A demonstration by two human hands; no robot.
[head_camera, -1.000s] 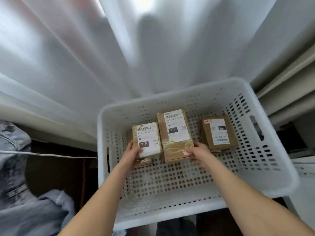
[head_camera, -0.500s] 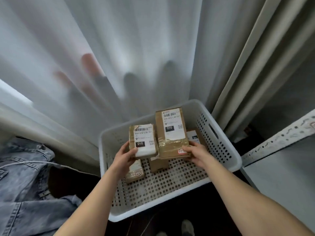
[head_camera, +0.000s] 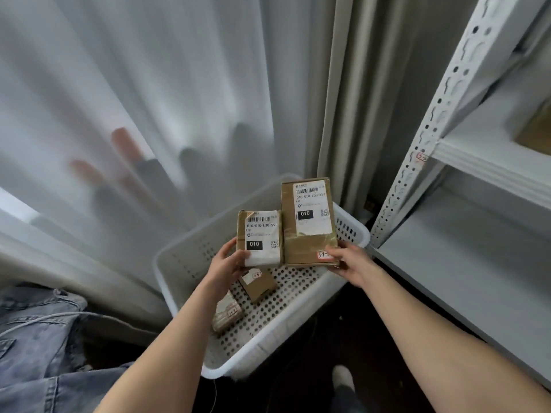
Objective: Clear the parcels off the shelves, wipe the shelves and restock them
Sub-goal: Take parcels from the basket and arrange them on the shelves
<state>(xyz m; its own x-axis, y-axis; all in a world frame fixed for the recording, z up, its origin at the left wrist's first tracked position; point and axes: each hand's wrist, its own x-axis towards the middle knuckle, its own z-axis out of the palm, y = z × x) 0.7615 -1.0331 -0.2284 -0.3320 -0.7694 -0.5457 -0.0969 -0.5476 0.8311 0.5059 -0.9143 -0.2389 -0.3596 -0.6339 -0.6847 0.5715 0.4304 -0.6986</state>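
The small parcel (head_camera: 259, 238) is a brown carton mostly covered by a white label with a barcode, the code 010-010-L30-551 and a black patch reading 010. The tall parcel (head_camera: 308, 222) beside it is a longer brown carton, glossy with tape at its lower end. Its white label carries the same printed code and a black 010 patch, and a red-edged sticker sits at its bottom corner.

The two are side by side with their labels up, edges nearly touching (whether they actually meet cannot be told). The left hand (head_camera: 228, 263) grips the small parcel at its lower left corner, thumb on the face and fingers behind. The right hand (head_camera: 350, 262) grips the tall parcel at its lower right corner, thumb pressed by the sticker and fingers underneath. Both forearms reach forward, bare, with the wrists roughly level.

Below the hands is a white perforated basket (head_camera: 185, 257). A flat parcel (head_camera: 258, 283) lies in it just under the left hand, and a taped parcel (head_camera: 226, 314) lies nearer the left forearm. To the right of the right hand are a pale shelf (head_camera: 465, 263) and its punched upright (head_camera: 432, 120). Beyond the hands hangs a sheer curtain (head_camera: 149, 84), and a denim garment (head_camera: 35, 338) lies left of the left arm.
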